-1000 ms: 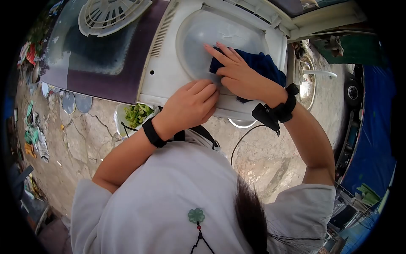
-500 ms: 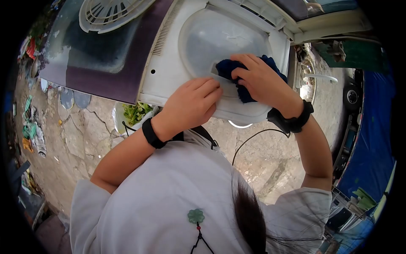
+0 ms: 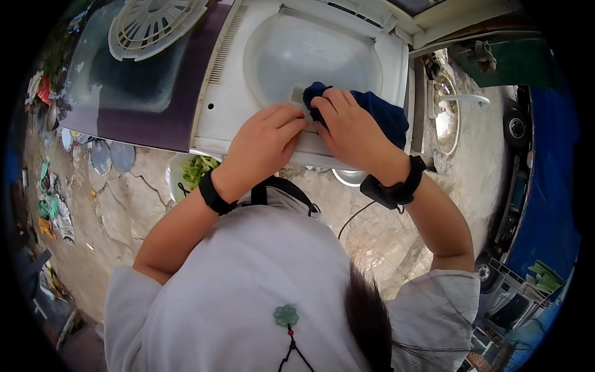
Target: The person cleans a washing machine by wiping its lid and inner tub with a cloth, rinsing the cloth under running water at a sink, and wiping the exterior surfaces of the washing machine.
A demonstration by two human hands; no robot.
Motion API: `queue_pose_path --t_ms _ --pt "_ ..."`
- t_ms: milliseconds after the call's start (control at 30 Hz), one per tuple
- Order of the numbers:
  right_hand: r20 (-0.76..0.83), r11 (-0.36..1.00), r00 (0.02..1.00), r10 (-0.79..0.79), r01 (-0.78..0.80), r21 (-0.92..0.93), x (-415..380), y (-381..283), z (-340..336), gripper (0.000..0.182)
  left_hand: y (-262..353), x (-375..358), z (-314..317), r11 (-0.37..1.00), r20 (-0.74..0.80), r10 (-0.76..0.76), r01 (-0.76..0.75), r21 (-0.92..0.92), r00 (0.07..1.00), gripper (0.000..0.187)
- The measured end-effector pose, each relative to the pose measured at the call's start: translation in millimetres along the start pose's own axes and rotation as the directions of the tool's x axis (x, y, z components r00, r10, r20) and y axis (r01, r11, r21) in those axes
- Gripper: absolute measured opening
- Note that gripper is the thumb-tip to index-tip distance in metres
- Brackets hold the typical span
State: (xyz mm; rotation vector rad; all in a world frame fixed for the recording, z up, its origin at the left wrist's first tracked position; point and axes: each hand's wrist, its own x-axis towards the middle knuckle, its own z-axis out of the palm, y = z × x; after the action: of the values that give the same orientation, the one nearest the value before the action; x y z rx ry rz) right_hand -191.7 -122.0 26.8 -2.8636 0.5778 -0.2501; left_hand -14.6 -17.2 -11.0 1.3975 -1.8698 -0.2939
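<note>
Gripping the blue cloth (image 3: 385,118), the right hand (image 3: 350,127) is working at the near edge of the round window (image 3: 316,59), the landmark for all places given here. The cloth is lying under and around the right fingers: one end is showing just beyond the fingertips, over the window's near part, while the looser bulk is spreading past the knuckles to the window's near right. These fingers are bending narrowly around the cloth.

The left hand (image 3: 263,139) is resting at the window's near left edge, its fingers bunching close together; whether they are pinching anything cannot be told. A small pale piece (image 3: 298,94) is lying over the window's near part, between the left fingertips and the cloth's end.

Compared with the preceding frame, the right hand is now sitting closer to the left hand, its fingertips reaching nearer to the cloth's exposed end, whereas the left hand is keeping much the same place against the window.

To the window's left, a slotted plate (image 3: 155,31) is resting on a purple panel (image 3: 133,127); green leaves (image 3: 197,170) are filling part of a white container (image 3: 175,180) below, toward the window's near left.
</note>
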Motion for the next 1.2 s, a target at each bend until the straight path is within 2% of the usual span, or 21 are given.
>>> queue_pose_path --t_ms 67,100,133,200,267,300,400,467,533,567,600,633,700,733,800,833,933,967,1067,1167,1200 --pt "-0.046 1.000 0.999 0.005 -0.006 -0.013 1 23 1 0.028 0 0 -1 1.000 -0.005 0.006 -0.006 -0.001 1.000 0.023" --pt "-0.068 0.994 0.997 0.040 -0.046 -0.098 -4 34 -2 0.026 -1 0 -1 1.000 -0.012 -0.017 0.016 -0.015 1.000 0.024" --pt "-0.096 0.961 0.990 0.105 -0.126 -0.245 -12 49 -4 0.027 -1 0 0 0.999 -0.015 -0.043 0.042 -0.034 0.999 0.024" --pt "-0.102 0.886 0.957 0.272 -0.290 -0.361 -26 71 -17 0.029 0 0 2 0.996 -0.039 -0.076 0.074 -0.040 0.996 0.025" --pt "-0.144 0.860 0.938 0.317 -0.348 -0.374 -41 69 -23 0.032 1 6 -1 0.996 -0.091 -0.090 0.089 -0.006 0.992 0.027" --pt "-0.166 0.846 0.926 0.340 -0.378 -0.377 -48 64 -24 0.033 0 9 -4 0.997 -0.047 -0.074 0.076 0.034 0.996 0.029" --pt "-0.219 0.924 0.923 0.316 -0.352 -0.150 -67 54 -13 0.037 6 20 -19 0.985 0.069 -0.026 0.014 0.171 0.997 0.032" --pt "-0.224 0.910 0.889 0.400 -0.414 -0.017 -72 48 -14 0.038 19 32 -32 0.961 0.121 0.017 -0.050 0.271 0.992 0.033" --pt "-0.255 0.852 0.814 0.521 -0.481 0.207 -72 42 -24 0.037 28 51 -49 0.951 0.035 0.099 -0.105 0.292 0.994 0.031" --pt "-0.317 0.861 0.800 0.509 -0.470 0.196 -74 43 -33 0.034 30 63 -59 0.944 -0.008 0.139 -0.130 0.304 0.990 0.030" --pt "-0.371 0.845 0.760 0.534 -0.476 0.243 -75 42 -44 0.033 23 80 -69 0.896 -0.090 0.275 -0.221 0.386 0.957 0.028" --pt "-0.421 0.829 0.715 0.559 -0.479 0.288 -76 39 -57 0.033 21 95 -86 0.853 -0.091 0.293 -0.217 0.475 0.952 0.022" --pt "-0.498 0.777 0.598 0.628 -0.454 0.436 -74 36 -75 0.030 0 139 -102 0.934 -0.096 0.183 -0.142 0.328 0.978 0.019" --pt "-0.524 0.792 0.594 0.610 -0.442 0.422 -71 35 -78 0.030 -10 155 -105 0.964 -0.090 0.123 -0.097 0.246 0.988 0.018" --pt "-0.572 0.815 0.581 0.579 -0.422 0.397 -64 33 -79 0.030 -36 164 -85 0.977 -0.027 0.087 -0.079 0.200 0.996 0.020" --pt "-0.524 0.792 0.594 0.611 -0.473 0.387 -62 31 -75 0.028 -46 162 -72 0.982 0.007 0.068 -0.068 0.177 0.998 0.021" --pt "-0.517 0.880 0.712 0.474 -0.381 0.282 -59 25 -63 0.027 -54 145 -58 0.979 0.095 0.181 -0.188 0.074 0.979 0.025" --pt "-0.501 0.870 0.711 0.493 -0.394 0.296 -62 28 -61 0.028 -52 138 -63 0.989 0.246 0.123 -0.139 0.049 0.961 0.028" --pt "-0.450 0.768 0.630 0.633 -0.440 0.465 -66 30 -64 0.027 -40 117 -70 0.998 0.619 0.058 -0.061 -0.016 0.783 0.035" --pt "-0.477 0.782 0.624 0.619 -0.430 0.452 -68 38 -59 0.028 -38 88 -57 0.966 0.744 0.190 -0.256 -0.027 0.641 0.044" --pt "-0.478 0.780 0.622 0.620 -0.427 0.457 -68 38 -58 0.028 -35 84 -54 0.953 0.742 0.172 -0.301 0.043 0.648 0.046"
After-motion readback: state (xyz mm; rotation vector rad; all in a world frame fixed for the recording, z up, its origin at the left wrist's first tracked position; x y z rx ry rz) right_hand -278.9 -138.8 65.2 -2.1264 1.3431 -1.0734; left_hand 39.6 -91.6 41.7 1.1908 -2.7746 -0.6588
